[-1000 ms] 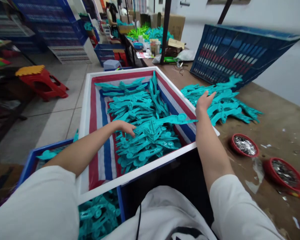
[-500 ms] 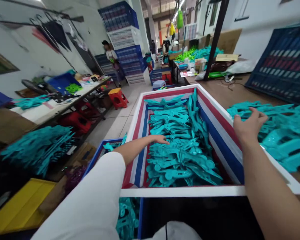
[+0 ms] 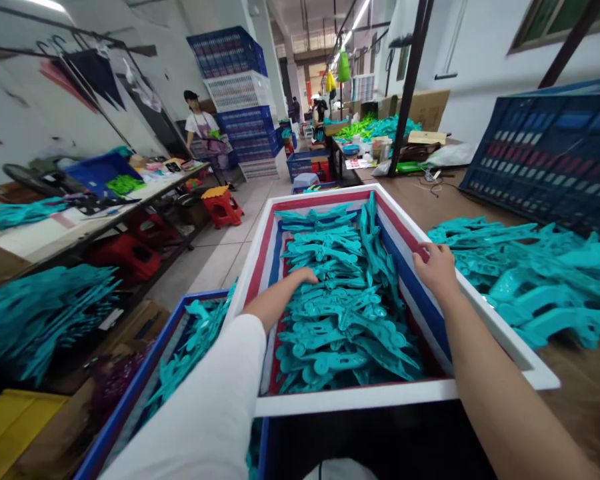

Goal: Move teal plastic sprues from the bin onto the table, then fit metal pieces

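While on the workbench [image 3: 575, 380] — teal pieces [image 3: 525, 280]

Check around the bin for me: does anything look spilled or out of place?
Yes: teal plastic parts lie heaped loose on the wooden bench, right of the white bin. They sit in no container, so they look spilled or set aside.

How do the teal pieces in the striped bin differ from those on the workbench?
The bin pile is packed tightly inside the striped bin; the bench pile spreads loosely on the brown workbench. The left hand touches the bin pile, not the bench pile. Both are the same teal plastic.
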`<action>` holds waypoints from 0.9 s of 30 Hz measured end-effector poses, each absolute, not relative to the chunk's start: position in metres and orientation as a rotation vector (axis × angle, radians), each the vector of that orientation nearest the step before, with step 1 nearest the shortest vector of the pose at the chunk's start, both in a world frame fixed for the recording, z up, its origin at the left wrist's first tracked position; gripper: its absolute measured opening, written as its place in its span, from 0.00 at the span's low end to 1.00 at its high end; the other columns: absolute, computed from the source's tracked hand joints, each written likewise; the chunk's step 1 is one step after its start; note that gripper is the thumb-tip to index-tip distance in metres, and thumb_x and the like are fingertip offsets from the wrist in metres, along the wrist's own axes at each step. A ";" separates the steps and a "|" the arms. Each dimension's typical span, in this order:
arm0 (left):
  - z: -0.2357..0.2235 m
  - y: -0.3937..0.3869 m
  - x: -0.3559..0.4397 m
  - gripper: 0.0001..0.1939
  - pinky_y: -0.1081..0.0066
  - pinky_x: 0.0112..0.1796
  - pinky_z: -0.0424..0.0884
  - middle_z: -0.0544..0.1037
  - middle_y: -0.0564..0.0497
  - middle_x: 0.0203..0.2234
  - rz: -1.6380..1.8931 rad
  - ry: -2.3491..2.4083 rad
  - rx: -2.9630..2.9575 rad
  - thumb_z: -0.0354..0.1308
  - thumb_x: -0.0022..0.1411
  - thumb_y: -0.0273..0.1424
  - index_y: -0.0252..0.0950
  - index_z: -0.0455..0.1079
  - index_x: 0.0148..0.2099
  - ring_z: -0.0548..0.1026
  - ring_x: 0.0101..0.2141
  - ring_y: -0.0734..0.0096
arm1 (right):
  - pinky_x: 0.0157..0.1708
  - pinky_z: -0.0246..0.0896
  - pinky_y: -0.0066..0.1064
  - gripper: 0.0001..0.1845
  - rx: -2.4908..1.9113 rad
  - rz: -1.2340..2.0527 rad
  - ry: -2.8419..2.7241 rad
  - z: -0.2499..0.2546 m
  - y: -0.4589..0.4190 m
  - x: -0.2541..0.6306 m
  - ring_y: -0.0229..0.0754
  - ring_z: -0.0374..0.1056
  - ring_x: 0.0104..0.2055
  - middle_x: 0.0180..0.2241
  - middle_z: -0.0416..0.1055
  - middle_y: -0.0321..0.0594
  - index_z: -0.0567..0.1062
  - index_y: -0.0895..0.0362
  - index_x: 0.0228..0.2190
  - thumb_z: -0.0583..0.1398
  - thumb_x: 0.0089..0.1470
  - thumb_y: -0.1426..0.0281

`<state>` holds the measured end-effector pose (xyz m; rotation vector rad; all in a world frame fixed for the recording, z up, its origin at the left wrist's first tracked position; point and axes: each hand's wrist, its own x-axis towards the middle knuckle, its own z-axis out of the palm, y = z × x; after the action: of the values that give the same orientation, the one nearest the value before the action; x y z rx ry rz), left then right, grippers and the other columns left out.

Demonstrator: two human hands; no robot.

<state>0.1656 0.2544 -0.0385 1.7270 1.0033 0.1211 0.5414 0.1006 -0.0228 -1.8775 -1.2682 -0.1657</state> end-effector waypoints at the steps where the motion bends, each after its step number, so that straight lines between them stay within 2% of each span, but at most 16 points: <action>1: -0.028 0.258 0.160 0.17 0.48 0.55 0.85 0.86 0.43 0.39 0.077 1.021 1.693 0.80 0.63 0.42 0.36 0.80 0.40 0.87 0.49 0.43 | 0.72 0.68 0.65 0.22 -1.861 -0.105 -1.288 -0.021 0.100 0.540 0.68 0.74 0.60 0.49 0.79 0.61 0.85 0.56 0.49 0.62 0.59 0.60; 3: -0.008 0.259 0.140 0.17 0.45 0.51 0.86 0.85 0.42 0.33 -0.030 1.070 1.616 0.81 0.51 0.38 0.39 0.77 0.34 0.88 0.45 0.35 | 0.69 0.70 0.61 0.15 -1.826 0.033 -1.334 -0.016 0.098 0.537 0.66 0.76 0.56 0.46 0.81 0.59 0.84 0.53 0.43 0.62 0.57 0.61; 5: 0.009 0.250 0.117 0.16 0.42 0.47 0.87 0.85 0.39 0.32 -0.105 1.073 1.544 0.79 0.47 0.39 0.39 0.78 0.34 0.88 0.42 0.33 | 0.64 0.73 0.59 0.10 -1.792 0.161 -1.379 -0.010 0.096 0.531 0.64 0.77 0.50 0.42 0.82 0.57 0.82 0.51 0.39 0.64 0.57 0.62; 8: 0.026 0.221 0.094 0.24 0.42 0.45 0.88 0.87 0.38 0.35 -0.107 0.919 1.354 0.74 0.54 0.46 0.39 0.84 0.49 0.89 0.43 0.35 | 0.58 0.74 0.61 0.08 -1.741 0.307 -1.433 -0.001 0.094 0.514 0.63 0.77 0.44 0.38 0.82 0.55 0.82 0.50 0.37 0.66 0.59 0.60; 11: 0.035 0.194 0.095 0.34 0.47 0.49 0.88 0.87 0.42 0.39 0.043 0.654 1.186 0.72 0.62 0.47 0.38 0.81 0.66 0.88 0.43 0.44 | 0.58 0.75 0.62 0.15 -1.669 0.489 -1.527 0.005 0.088 0.483 0.65 0.79 0.47 0.40 0.85 0.55 0.84 0.50 0.39 0.69 0.60 0.52; 13: 0.036 0.185 0.104 0.34 0.49 0.51 0.87 0.85 0.44 0.40 0.165 0.517 1.155 0.74 0.64 0.46 0.40 0.78 0.69 0.87 0.43 0.50 | 0.54 0.79 0.60 0.26 -1.619 0.648 -1.610 0.008 0.085 0.455 0.65 0.82 0.47 0.42 0.87 0.54 0.86 0.51 0.44 0.68 0.62 0.43; 16: 0.030 0.179 0.115 0.41 0.52 0.50 0.87 0.83 0.49 0.41 0.373 0.417 1.169 0.79 0.60 0.41 0.45 0.73 0.73 0.85 0.41 0.57 | 0.46 0.84 0.53 0.42 -1.452 1.034 -1.646 0.016 0.084 0.401 0.60 0.86 0.45 0.47 0.87 0.53 0.83 0.50 0.61 0.59 0.69 0.30; 18: 0.024 0.176 0.117 0.47 0.55 0.48 0.87 0.81 0.51 0.41 0.464 0.412 1.203 0.78 0.57 0.39 0.48 0.70 0.76 0.86 0.41 0.57 | 0.44 0.85 0.51 0.47 -1.299 1.292 -1.509 0.025 0.087 0.362 0.58 0.86 0.44 0.47 0.87 0.51 0.77 0.48 0.69 0.53 0.72 0.27; 19: 0.022 0.173 0.117 0.47 0.56 0.48 0.87 0.82 0.51 0.41 0.494 0.409 1.213 0.77 0.58 0.40 0.48 0.69 0.77 0.86 0.42 0.56 | 0.44 0.84 0.50 0.47 -1.255 1.349 -1.408 0.032 0.089 0.344 0.57 0.85 0.43 0.46 0.86 0.50 0.76 0.48 0.70 0.53 0.73 0.27; 21: 0.024 0.167 0.117 0.44 0.55 0.48 0.87 0.84 0.47 0.46 0.547 0.384 1.210 0.73 0.63 0.44 0.48 0.69 0.78 0.88 0.47 0.50 | 0.41 0.84 0.47 0.43 -1.256 1.276 -1.244 0.048 0.094 0.312 0.57 0.85 0.43 0.41 0.84 0.48 0.79 0.49 0.66 0.56 0.73 0.29; 23: 0.034 0.162 0.119 0.39 0.53 0.51 0.86 0.86 0.43 0.52 0.648 0.342 1.161 0.68 0.69 0.48 0.47 0.70 0.77 0.87 0.53 0.46 | 0.38 0.83 0.44 0.37 -1.282 1.103 -1.195 0.066 0.098 0.293 0.58 0.84 0.44 0.41 0.83 0.47 0.80 0.50 0.64 0.60 0.74 0.35; 25: 0.047 0.161 0.125 0.35 0.50 0.55 0.86 0.87 0.41 0.57 0.734 0.316 1.092 0.64 0.74 0.51 0.46 0.72 0.77 0.86 0.56 0.43 | 0.38 0.84 0.43 0.35 -1.265 0.996 -1.228 0.084 0.100 0.290 0.57 0.84 0.47 0.45 0.84 0.45 0.77 0.47 0.68 0.62 0.74 0.38; 27: 0.058 0.165 0.135 0.34 0.48 0.57 0.86 0.87 0.42 0.58 0.791 0.319 1.037 0.61 0.77 0.54 0.45 0.74 0.76 0.86 0.58 0.42 | 0.44 0.87 0.45 0.38 -1.250 0.872 -1.393 0.094 0.104 0.300 0.56 0.84 0.51 0.54 0.84 0.45 0.72 0.44 0.74 0.63 0.74 0.40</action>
<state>0.1346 0.1654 0.0578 1.0374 0.3192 0.7905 0.3000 0.1035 0.0936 -1.2500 -1.3931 0.8717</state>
